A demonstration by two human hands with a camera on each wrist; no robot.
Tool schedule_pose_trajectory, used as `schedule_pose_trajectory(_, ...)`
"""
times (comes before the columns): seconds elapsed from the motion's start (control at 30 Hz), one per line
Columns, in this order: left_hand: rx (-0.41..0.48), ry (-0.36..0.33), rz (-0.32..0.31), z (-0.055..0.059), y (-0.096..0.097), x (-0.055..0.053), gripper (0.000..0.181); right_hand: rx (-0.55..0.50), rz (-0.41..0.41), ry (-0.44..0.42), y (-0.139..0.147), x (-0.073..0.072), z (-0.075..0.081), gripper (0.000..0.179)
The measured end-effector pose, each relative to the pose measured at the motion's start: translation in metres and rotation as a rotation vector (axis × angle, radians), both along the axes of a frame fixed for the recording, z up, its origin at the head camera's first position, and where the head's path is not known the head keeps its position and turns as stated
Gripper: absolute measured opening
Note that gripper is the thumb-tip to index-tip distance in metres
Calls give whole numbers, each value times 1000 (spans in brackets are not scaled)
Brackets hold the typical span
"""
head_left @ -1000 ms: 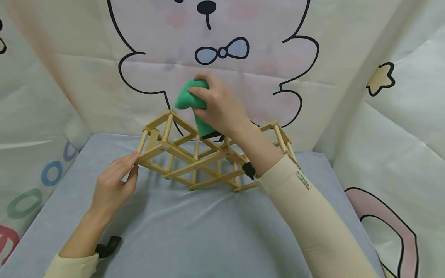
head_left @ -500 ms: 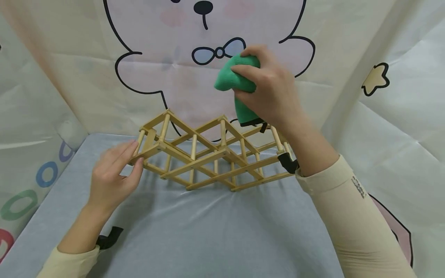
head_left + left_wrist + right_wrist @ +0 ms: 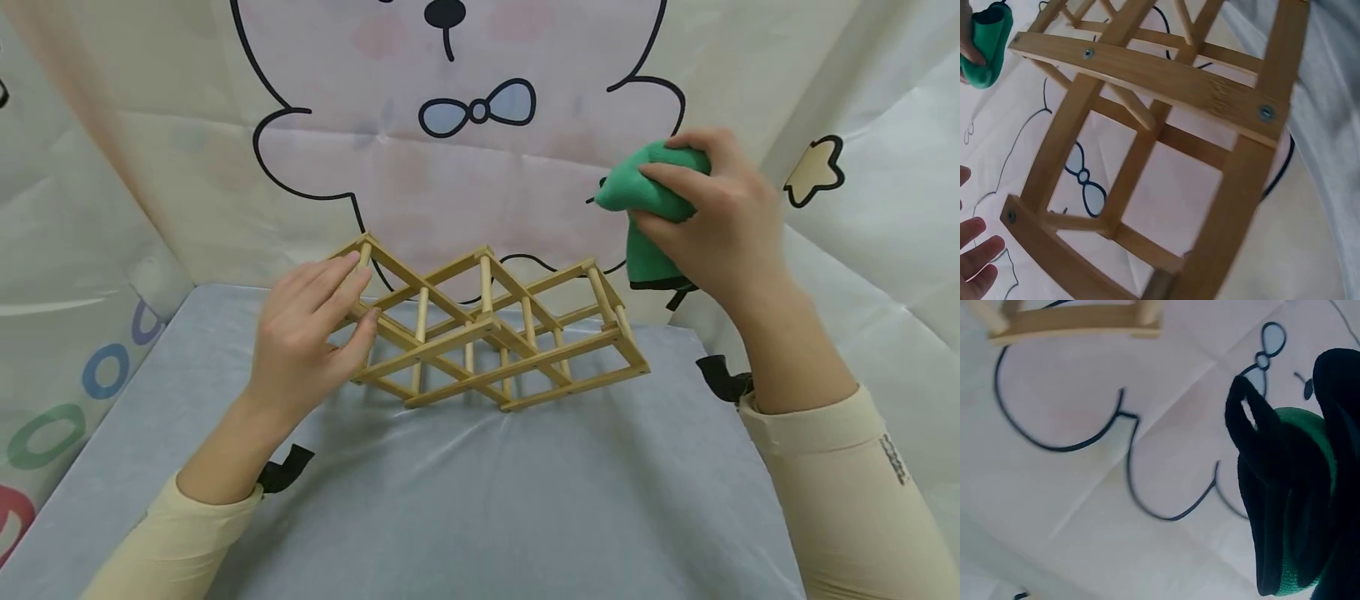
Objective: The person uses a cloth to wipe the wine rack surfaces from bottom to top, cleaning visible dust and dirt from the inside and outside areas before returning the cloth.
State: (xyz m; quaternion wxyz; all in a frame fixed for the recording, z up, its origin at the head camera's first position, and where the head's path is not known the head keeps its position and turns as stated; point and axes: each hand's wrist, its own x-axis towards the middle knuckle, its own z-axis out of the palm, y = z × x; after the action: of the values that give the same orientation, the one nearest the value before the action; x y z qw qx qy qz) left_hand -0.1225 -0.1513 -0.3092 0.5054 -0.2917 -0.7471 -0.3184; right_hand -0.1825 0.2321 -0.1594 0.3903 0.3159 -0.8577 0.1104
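A wooden lattice rack (image 3: 450, 337), built of crossed slats and round dowels, stands on the table in the head view. My left hand (image 3: 311, 333) is at the rack's left end, fingers fairly straight and overlapping its slats. In the left wrist view, those fingertips (image 3: 979, 256) show beside the slats, with small screws at the joints. Up to the right of the rack, my right hand (image 3: 731, 221) grips a soft green cloth piece (image 3: 648, 187) with a black edge. The right wrist view shows its dark side and a black loop (image 3: 1247, 419).
Blue-grey cloth (image 3: 480, 500) covers the table. Behind it hangs a pale printed sheet (image 3: 555, 200) with a cartoon figure and a bow tie, and similar sheets close off the left and right sides. A black strap end (image 3: 285, 468) sticks out at the left wrist.
My right hand has carried the green cloth piece rightward, from over the rack to beyond its right end. My left hand has loosened from the rack's left corner and shifted right along it.
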Motion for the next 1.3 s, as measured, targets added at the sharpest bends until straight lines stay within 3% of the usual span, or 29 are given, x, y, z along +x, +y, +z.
schedule_pose_trajectory(0.17,-116,-13,-30,5,15,-5,38,-10,-44,-49,25,4,-13,34)
schedule_pose_trajectory(0.43,-274,-16,-93,-1,53,-14,39,-12,-147,-132,71,10,-49,41)
schedule_pose_trajectory(0.6,-332,-12,-88,-7,73,-17,44,-31,-205,-206,91,13,-74,42)
schedule_pose_trajectory(0.8,-395,-88,-76,-12,88,-20,49,-43,-249,-278,112,16,-103,44)
schedule_pose_trajectory(1.07,-410,-89,-57,-26,98,-32,49,-56,-325,-387,135,24,-136,44)
schedule_pose_trajectory(1.3,-364,-109,-68,-28,103,-35,41,-49,-345,-434,148,29,-160,46)
